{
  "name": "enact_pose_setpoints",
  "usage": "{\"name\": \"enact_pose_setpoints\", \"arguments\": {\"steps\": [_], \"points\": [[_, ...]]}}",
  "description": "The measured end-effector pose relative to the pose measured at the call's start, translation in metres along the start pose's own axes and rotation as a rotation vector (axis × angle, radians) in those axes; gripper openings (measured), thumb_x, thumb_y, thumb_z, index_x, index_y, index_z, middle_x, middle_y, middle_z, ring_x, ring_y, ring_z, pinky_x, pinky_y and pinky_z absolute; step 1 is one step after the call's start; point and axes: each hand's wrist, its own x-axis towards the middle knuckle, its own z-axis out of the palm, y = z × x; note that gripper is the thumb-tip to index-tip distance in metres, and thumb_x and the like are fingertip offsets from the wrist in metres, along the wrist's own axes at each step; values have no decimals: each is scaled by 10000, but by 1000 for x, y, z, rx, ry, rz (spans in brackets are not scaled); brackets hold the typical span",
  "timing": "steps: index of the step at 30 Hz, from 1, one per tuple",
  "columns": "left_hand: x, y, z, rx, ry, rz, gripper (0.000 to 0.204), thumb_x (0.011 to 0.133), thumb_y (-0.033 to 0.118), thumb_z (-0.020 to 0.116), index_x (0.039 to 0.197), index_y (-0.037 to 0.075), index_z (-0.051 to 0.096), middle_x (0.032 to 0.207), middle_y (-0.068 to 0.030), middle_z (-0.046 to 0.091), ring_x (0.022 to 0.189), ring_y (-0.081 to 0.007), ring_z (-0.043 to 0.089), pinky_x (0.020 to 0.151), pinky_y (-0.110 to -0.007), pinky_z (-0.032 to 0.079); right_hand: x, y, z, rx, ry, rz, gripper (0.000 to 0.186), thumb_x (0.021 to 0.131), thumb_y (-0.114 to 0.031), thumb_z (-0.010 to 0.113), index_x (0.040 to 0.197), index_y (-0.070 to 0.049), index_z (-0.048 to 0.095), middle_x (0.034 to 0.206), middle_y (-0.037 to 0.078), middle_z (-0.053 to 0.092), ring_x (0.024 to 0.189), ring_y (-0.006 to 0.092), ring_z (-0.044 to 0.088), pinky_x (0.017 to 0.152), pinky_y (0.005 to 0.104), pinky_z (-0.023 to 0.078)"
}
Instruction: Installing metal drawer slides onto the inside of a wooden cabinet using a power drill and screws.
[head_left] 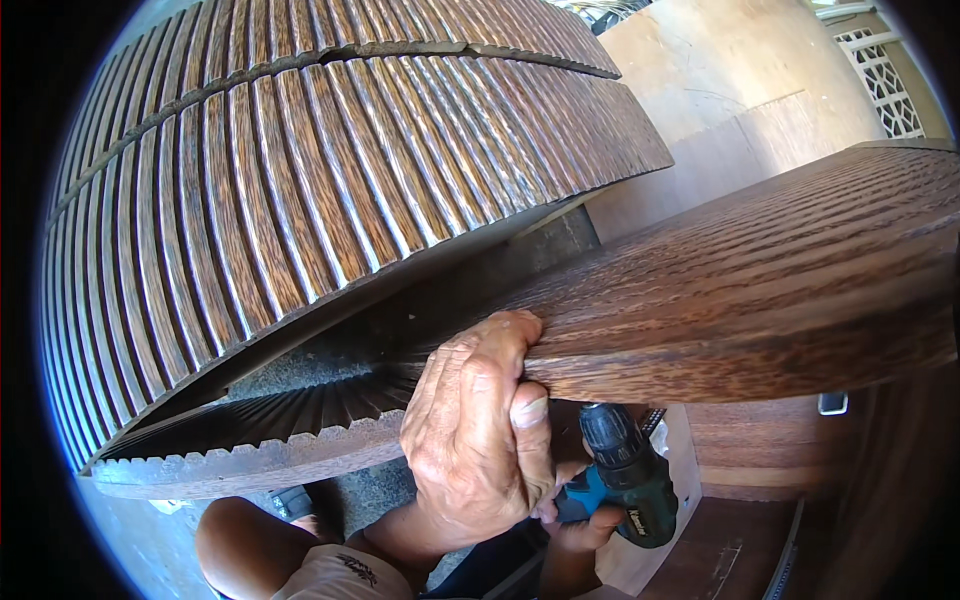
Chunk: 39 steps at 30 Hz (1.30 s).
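So I've got my left hand (475, 435) clamped over the near edge of a brown ribbed board (740, 290), toward its left end, fingers on top and thumb against the edge. My right hand (590, 530) is wrapped around a dark green and blue drill (630, 470) just below that same edge, right beside my left. Drill's long axis runs on a slant, back end low and to the right, chuck up and slightly left at the board's underside. Can't really tell if a bit touches the wood, since the edge hides the tip. The board's grooves run off toward the upper right. Big ribbed panel (400, 150) fills the upper left, with a curved ribbed piece (250, 468) under its lower edge.
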Motion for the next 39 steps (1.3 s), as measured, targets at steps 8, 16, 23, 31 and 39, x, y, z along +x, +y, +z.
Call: {"name": "enact_pose_setpoints", "arguments": {"steps": [8,16,23,31,39], "points": [[-1,-2,3,40,13,38,356,1100,184,356,1206,-53,600,1109,-219,695,905,-306,708,822,-358,575,4,1,8,-53,19,-77,628,910,-564,745,1168,-14,589,818,96,600,627,170,527,595,289,446],[-1,1,0,65,-9,11,363,1103,190,345,1209,-51,594,1107,-219,698,902,-311,714,829,-364,579,4,7,2,-15,-56,-85,625,909,-565,744,1175,-20,592,839,93,606,631,166,525,598,296,449],[-1,-1,2,70,-4,16,354,1100,181,351,1210,-50,595,1103,-218,699,895,-312,712,826,-365,579,-1,8,-5,56,-30,-66,677,900,-541,766,1237,12,567,941,106,627,635,158,523,615,294,449],[0,5,-2,-25,-37,-17,259,1012,78,559,1193,-104,600,1116,-242,668,919,-345,681,882,-404,553,-6,11,-27,11,-87,-54,778,891,-493,798,1364,37,483,1116,162,653,628,187,590,603,256,447],[-3,12,-17,98,-253,-50,450,948,-25,619,1366,-82,461,1215,-248,598,983,-374,662,882,-433,542,0,12,-16,-111,-21,-143,727,928,-501,754,1345,41,505,794,137,655,564,175,573,548,253,444]]}}
